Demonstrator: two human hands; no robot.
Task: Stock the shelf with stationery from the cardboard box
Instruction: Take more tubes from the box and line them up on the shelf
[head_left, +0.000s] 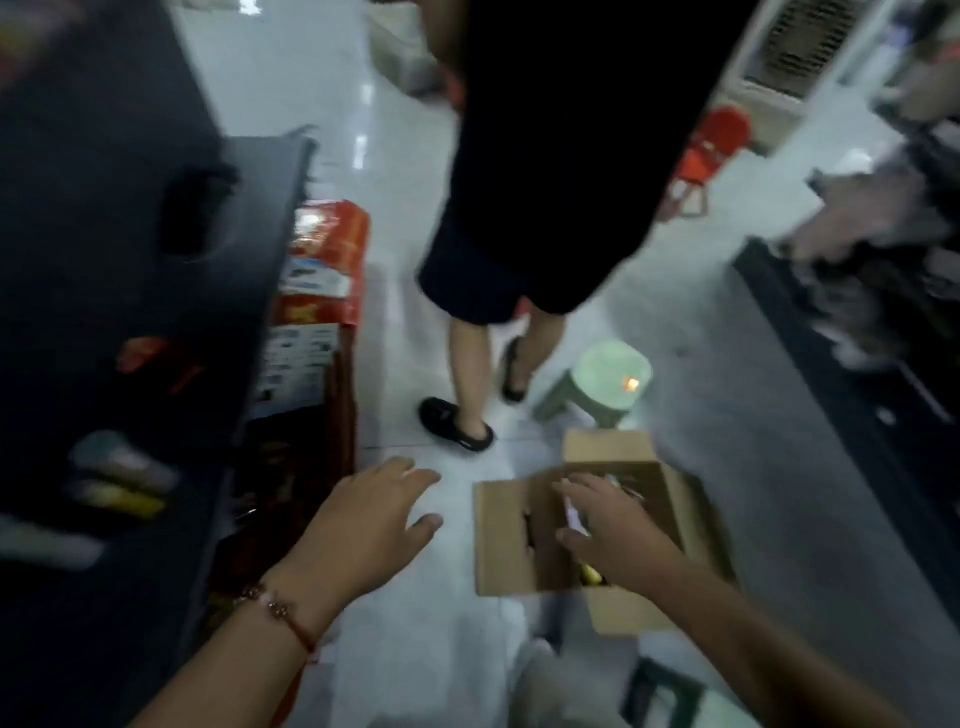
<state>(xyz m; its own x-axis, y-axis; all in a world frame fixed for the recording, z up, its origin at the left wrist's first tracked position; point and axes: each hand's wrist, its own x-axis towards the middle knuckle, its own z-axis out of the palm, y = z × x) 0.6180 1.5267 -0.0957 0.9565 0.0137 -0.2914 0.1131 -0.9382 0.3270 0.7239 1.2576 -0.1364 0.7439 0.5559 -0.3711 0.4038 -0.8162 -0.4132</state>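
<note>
— Right hand (615, 530)?
— Over the open cardboard box (597, 525), fingers spread and relaxed, reaching down toward the contents; nothing pinched or held as far as visible.

— And the left hand (363, 519)?
— Out in front above the pale floor (415, 649), fingers straight and splayed, empty. Probably held out for balance while bending; beaded bracelet (275, 610) on the wrist.

— Where's the box?
— On the floor, just right of the left hand, flaps folded outward so the top stays open for reaching in. Plain brown corrugated card, matte, boxy.

— Stationery inside?
— Mostly hidden by the hand and blurred. Something yellow (592, 574) near the front wall, something white under the fingers; impossible to name either.

— Shelf?
— Dark shelf unit (130, 260) along the left, blurred packs lying on its lower tiers. Close to the box, likely to keep carrying short.

— Anything in the way?
— Another person's legs (467, 364) in dark sandals just beyond the box, a pale green plastic stool (608, 384) beside them. Glossy tiles, so worth stepping carefully.
</note>
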